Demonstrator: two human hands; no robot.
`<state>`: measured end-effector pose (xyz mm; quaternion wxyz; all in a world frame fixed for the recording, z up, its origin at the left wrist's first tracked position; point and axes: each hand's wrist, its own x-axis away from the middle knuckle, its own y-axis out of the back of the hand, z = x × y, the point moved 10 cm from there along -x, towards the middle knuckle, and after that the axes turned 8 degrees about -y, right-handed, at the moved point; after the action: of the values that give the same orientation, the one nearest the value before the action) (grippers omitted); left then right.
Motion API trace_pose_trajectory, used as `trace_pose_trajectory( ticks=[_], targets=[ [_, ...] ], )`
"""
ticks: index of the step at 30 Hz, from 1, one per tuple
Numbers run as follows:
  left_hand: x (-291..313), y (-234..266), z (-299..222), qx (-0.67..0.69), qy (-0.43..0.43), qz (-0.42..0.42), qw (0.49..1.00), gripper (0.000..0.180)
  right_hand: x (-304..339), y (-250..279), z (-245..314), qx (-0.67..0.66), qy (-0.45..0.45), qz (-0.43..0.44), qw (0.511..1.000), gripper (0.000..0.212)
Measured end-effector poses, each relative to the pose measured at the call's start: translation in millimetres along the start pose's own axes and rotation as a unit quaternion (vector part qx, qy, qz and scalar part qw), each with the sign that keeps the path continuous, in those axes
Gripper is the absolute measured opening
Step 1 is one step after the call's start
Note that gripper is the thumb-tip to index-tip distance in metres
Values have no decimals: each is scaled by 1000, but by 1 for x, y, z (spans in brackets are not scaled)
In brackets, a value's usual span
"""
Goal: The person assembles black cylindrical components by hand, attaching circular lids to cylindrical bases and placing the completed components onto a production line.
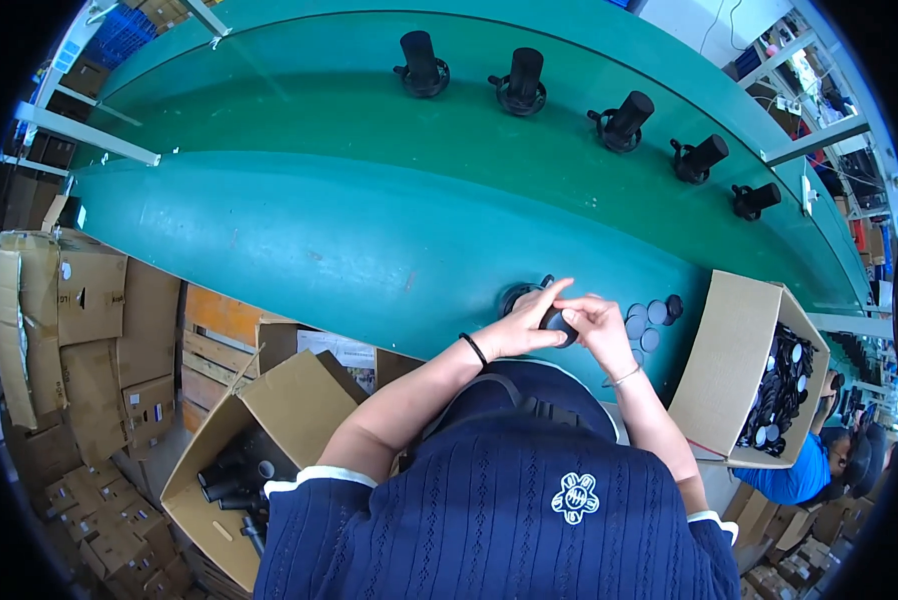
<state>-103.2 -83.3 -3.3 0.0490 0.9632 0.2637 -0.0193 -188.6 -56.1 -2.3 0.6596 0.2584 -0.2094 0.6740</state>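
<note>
My left hand (527,326) and my right hand (599,324) meet over the near edge of the smooth teal work surface (319,230), with a matte black, rounded piece (557,325) between them. The piece lies against the finger side of my left hand, which cradles it with fingers extended; my right thumb and fingertips pinch its right side. Just beyond my left hand, and partly hidden by it, stands a black ring-shaped fitting (510,300). Just right of my right hand lie flat, round grey discs with dark rims (636,327); farther right sits an open brown cardboard box (721,360).
</note>
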Motion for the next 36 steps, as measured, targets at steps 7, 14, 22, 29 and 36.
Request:
trace_pose_trajectory(
  ticks=[7,14,22,29,36],
  targets=[
    [16,-16,9,-5,-17,-46,999,86,16,-11,-2,52,25,1,998,23],
    [11,-9,2,6,-39,-30,999,90,13,-13,0,99,11,16,995,32],
    [19,-2,6,30,-38,-36,998,87,21,-17,7,-5,47,46,998,43],
    [17,-2,25,91,-48,-63,993,89,16,-33,-18,-143,-58,121,981,47],
    [27,54,-8,1,-58,-88,994,84,4,-50,7,-280,-5,108,954,45]
  ],
)
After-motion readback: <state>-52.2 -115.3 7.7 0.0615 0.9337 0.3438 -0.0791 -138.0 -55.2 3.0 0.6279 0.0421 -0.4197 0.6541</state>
